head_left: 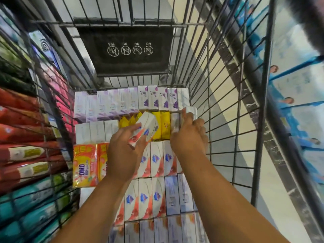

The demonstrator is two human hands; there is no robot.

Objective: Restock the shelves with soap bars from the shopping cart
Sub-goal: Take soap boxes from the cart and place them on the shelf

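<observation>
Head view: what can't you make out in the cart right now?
Head view: the right hand grips pale boxes; its back hides how many.
Head view: the forearms cover the boxes beneath them.
Head view: shelf packs on the left are blurred behind the cart wires; labels unreadable.
Head view: nearest boxes are cut off by the bottom edge.

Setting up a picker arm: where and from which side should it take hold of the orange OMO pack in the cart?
From straight above. The orange OMO pack lies label-up, hemmed by the cart wall on its left and a twin pack on its right. Put the grip across its far and near ends; the near end looks free.
</observation>
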